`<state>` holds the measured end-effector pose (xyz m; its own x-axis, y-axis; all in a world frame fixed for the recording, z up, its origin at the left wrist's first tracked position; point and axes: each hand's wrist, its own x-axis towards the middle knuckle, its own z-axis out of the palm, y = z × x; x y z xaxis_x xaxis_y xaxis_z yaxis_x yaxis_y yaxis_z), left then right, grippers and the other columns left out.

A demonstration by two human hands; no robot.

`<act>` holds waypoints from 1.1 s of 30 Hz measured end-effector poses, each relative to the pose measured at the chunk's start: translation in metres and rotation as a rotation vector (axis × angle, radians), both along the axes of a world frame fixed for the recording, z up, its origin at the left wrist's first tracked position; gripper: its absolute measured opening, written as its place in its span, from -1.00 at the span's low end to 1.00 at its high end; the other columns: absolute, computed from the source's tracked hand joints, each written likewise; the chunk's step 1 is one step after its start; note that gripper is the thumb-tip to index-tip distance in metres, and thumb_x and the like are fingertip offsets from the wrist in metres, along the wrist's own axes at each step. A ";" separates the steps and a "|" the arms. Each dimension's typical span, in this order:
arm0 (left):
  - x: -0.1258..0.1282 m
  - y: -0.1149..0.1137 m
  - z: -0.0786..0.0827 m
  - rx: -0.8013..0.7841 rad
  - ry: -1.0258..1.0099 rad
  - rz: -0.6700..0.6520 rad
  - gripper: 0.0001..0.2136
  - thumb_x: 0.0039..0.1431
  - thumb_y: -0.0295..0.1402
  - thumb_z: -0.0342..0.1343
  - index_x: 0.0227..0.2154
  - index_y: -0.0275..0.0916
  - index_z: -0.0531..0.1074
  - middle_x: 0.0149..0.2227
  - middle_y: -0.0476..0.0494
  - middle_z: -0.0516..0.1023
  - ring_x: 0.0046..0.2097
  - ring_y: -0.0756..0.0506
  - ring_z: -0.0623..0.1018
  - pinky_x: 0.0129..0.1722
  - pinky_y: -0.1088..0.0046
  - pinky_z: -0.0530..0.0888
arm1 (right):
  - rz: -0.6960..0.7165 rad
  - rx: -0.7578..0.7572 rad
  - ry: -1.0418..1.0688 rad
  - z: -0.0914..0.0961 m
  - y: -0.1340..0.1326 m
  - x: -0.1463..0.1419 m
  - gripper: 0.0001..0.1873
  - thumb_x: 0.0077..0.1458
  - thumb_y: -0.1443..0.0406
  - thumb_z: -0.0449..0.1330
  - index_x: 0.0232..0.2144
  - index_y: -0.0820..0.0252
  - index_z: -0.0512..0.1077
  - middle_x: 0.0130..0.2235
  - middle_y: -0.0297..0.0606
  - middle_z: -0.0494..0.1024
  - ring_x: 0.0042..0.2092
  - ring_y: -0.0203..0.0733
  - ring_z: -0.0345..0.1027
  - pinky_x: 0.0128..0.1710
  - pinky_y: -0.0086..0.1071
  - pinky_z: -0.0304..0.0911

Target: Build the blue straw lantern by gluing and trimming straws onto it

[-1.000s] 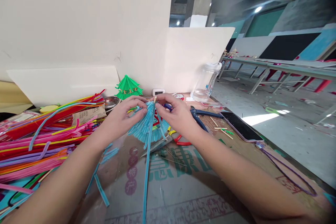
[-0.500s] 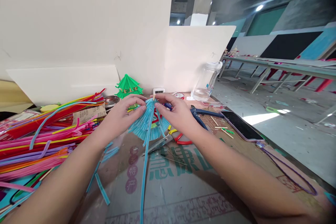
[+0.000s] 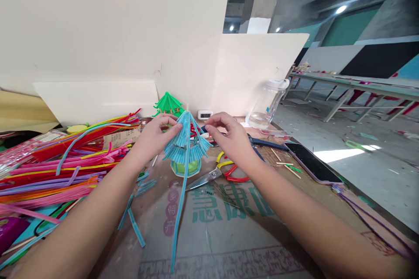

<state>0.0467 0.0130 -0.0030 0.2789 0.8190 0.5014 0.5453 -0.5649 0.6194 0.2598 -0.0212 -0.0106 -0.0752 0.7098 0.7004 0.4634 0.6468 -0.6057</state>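
Observation:
A small pagoda (image 3: 194, 150) of light blue pipe cleaners stands upright with two roof tiers and a wooden stick poking out of its top. Its round base (image 3: 185, 169) is light green. One long blue pipe cleaner (image 3: 179, 218) hangs from the peak down over the table toward me. My left hand (image 3: 162, 135) grips the upper roof from the left, thumb and fingers closed on it. My right hand (image 3: 229, 133) is just right of the roof, fingers bent, thumb apart from the index finger, apparently holding nothing. Scissors (image 3: 206, 178) with red and yellow handles lie beside the base.
Bundles of coloured pipe cleaners (image 3: 75, 161) cover the left side. A green model roof (image 3: 167, 102) and a small digital display (image 3: 204, 115) stand behind. A clear bottle (image 3: 266, 104), a phone (image 3: 312, 163) and thin sticks (image 3: 288, 165) are on the right. Blue offcuts (image 3: 135, 226) lie in front.
My right hand has come off the peak and moved right. The pagoda, tilted toward me before, now stands upright with its green base showing. The view has shifted slightly left.

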 end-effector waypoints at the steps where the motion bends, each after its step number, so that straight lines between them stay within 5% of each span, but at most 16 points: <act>1: -0.003 0.002 0.000 -0.031 0.000 0.006 -0.70 0.16 -0.08 0.04 -0.45 -0.21 0.45 -0.10 -0.13 0.48 -0.09 -0.13 0.49 -0.03 0.29 0.42 | -0.004 0.016 -0.054 0.000 -0.002 -0.001 -0.93 0.14 0.33 0.16 -0.31 0.16 0.45 -0.27 -0.28 0.50 -0.19 -0.23 0.39 -0.14 -0.30 0.27; 10: -0.001 -0.009 0.008 -0.036 0.125 0.022 -0.68 0.15 -0.04 0.04 -0.47 -0.21 0.45 -0.17 -0.10 0.49 -0.20 -0.10 0.50 -0.12 0.33 0.42 | -0.006 0.179 -0.348 -0.014 -0.007 -0.011 -0.92 0.16 0.31 0.17 -0.30 0.14 0.48 -0.20 -0.21 0.48 -0.12 -0.14 0.31 -0.09 -0.24 0.20; 25: 0.003 -0.010 0.008 -0.028 0.129 0.016 -0.69 0.14 -0.05 0.03 -0.47 -0.20 0.42 -0.20 -0.09 0.50 -0.21 -0.11 0.49 -0.19 0.36 0.42 | -0.016 0.180 -0.291 -0.014 -0.007 -0.012 -0.92 0.16 0.30 0.17 -0.32 0.15 0.47 -0.22 -0.22 0.49 -0.12 -0.16 0.31 -0.08 -0.26 0.18; 29: -0.002 -0.006 0.007 -0.027 0.126 0.033 -0.68 0.15 -0.05 0.02 -0.45 -0.20 0.44 -0.20 -0.09 0.51 -0.22 -0.11 0.49 -0.16 0.35 0.42 | -0.073 -0.007 -0.307 -0.003 -0.014 -0.013 -0.73 0.20 0.21 0.10 -0.49 0.19 0.43 -0.47 -0.32 0.44 -0.39 -0.26 0.27 -0.36 -0.37 0.13; 33: -0.007 -0.002 0.006 -0.010 0.120 0.045 -0.69 0.15 -0.06 0.02 -0.45 -0.20 0.45 -0.19 -0.10 0.52 -0.22 -0.10 0.49 -0.21 0.38 0.42 | 0.033 -0.274 -0.407 0.001 -0.018 -0.015 -0.57 0.19 0.06 0.07 -0.60 0.18 0.39 -0.62 -0.40 0.34 -0.54 -0.34 0.15 -0.52 -0.41 -0.06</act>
